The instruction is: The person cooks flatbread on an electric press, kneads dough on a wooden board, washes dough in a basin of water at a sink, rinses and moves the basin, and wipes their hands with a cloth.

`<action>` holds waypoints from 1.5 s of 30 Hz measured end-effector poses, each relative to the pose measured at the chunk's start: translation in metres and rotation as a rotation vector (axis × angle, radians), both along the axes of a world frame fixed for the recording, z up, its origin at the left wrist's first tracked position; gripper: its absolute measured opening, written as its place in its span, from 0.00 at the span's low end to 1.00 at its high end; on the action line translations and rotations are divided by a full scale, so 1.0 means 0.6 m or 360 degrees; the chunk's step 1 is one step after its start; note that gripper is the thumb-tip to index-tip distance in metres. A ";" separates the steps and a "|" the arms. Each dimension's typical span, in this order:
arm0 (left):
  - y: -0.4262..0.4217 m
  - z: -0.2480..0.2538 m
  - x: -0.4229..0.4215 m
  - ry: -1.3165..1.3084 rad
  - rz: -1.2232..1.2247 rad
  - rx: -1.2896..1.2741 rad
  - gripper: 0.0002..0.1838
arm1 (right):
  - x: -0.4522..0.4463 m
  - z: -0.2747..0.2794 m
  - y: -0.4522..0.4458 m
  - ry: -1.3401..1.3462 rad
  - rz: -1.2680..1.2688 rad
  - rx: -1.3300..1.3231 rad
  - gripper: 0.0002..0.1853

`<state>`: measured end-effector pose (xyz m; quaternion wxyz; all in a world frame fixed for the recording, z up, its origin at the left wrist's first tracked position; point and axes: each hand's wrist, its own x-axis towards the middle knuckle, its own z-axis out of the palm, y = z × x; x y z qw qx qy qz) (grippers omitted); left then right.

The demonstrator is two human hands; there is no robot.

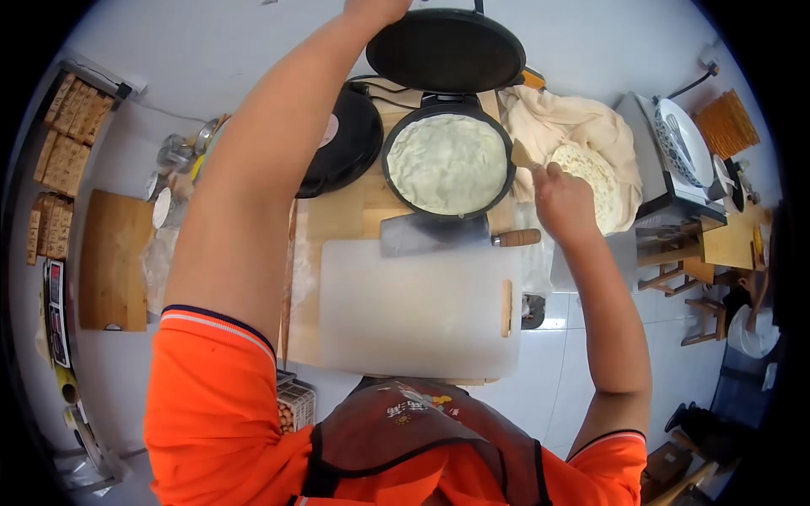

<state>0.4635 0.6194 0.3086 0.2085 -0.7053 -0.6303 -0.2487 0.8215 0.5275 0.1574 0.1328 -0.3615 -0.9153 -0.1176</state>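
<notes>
A round pale flatbread [447,164] lies in the black electric griddle [390,181], whose round lid [447,49] is raised. My left hand [377,8] is at the top edge of the view, beside the lid's upper left rim. Its fingers are cut off or hidden, so I cannot tell whether it grips the lid. My right hand [564,198] is closed around a small wooden spatula [523,158], whose blade is at the griddle's right rim. Just right of that hand, a browned flatbread [595,185] rests on a beige cloth [561,118].
A cleaver [434,236] with a wooden handle lies across the back of the white cutting board [413,312]. Left of the griddle is a second black round appliance [350,143]. At the right stands a patterned bowl [679,148] with a whisk; eggs [287,417] fill a crate below.
</notes>
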 end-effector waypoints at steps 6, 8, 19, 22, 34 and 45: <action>0.092 -0.006 -0.032 0.0242 0.0205 0.0001 0.14 | -0.048 0.021 0.013 -0.0366 -0.0059 -0.0163 0.04; 0.106 -0.010 -0.036 0.0158 0.0179 0.0022 0.13 | -0.051 0.037 0.007 -0.0390 -0.0064 -0.0248 0.05; 0.156 -0.030 -0.068 -0.0210 0.0232 -0.0017 0.15 | 0.010 0.042 0.015 0.0066 -0.0125 -0.0842 0.09; 0.140 -0.041 -0.072 -0.0248 0.0245 0.0038 0.15 | 0.032 0.023 0.012 0.0360 -0.0131 -0.0711 0.08; -0.082 -0.221 0.059 -0.0104 -0.0492 -0.0204 0.12 | -0.050 0.085 0.040 -0.0449 -0.0123 -0.0470 0.05; -0.188 -0.330 0.142 -0.0148 -0.0429 -0.0690 0.15 | -0.106 0.096 0.041 -0.0619 -0.0026 -0.0515 0.07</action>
